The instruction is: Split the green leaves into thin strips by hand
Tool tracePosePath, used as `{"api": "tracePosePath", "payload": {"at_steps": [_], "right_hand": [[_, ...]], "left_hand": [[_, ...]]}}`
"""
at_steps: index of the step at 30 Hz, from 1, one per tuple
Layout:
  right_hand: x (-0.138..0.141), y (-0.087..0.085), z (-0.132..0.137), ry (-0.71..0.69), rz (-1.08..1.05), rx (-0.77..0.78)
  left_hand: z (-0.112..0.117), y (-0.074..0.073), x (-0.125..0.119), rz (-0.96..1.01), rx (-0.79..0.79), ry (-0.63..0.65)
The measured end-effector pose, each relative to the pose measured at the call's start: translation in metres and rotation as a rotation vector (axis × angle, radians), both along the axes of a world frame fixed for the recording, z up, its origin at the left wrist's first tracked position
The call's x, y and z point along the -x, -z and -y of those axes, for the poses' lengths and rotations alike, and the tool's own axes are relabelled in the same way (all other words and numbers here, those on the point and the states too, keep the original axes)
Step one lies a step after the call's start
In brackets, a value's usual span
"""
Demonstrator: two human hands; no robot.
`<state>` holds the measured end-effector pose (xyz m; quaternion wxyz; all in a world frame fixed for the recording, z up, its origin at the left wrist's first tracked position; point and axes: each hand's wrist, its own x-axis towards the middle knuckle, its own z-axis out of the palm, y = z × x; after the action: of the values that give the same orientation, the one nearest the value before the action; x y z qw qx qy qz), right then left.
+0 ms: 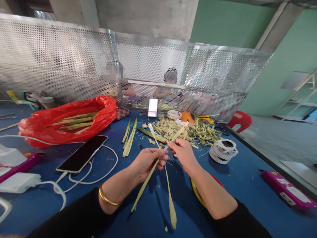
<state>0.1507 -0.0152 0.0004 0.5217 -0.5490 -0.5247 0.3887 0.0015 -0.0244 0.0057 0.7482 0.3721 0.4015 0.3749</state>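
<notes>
Both my hands meet over the blue table (247,172), holding pale yellow-green palm leaf strips. My left hand (146,163), with a gold bangle on its wrist, is closed around a long leaf strip (146,183) that runs down towards me. My right hand (183,153) pinches the strips near their crossing point; one strip (178,130) rises past it, another thin strip (170,195) hangs down to the table. Loose green leaf blades (129,137) lie just beyond my left hand.
A red plastic bag (49,127) with more leaves lies back left, a phone (83,153) on a white cable (99,175) beside it. Leaf trimmings (198,130) pile up ahead, a white tape roll (223,150) to the right. Two people sit behind the perforated metal screen (74,62).
</notes>
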Motion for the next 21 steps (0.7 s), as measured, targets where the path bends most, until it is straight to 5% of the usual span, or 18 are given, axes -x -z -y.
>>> {"api": "tracePosePath", "payload": {"at_steps": [8, 15, 21], "right_hand": [[0.0001, -0.0012, -0.0002, -0.186, -0.031, 0.220], [0.0011, 0.0043, -0.0034, -0.235, 0.006, 0.222], [-0.0064, 0.0045, -0.0067, -0.025, 0.139, 0.053]], "left_hand": [[0.0039, -0.0027, -0.0017, -0.083, -0.179, 0.036], [0.0010, -0.0010, 0.0013, -0.050, -0.075, 0.146], [-0.0022, -0.0019, 0.0043, -0.043, -0.090, 0.064]]}}
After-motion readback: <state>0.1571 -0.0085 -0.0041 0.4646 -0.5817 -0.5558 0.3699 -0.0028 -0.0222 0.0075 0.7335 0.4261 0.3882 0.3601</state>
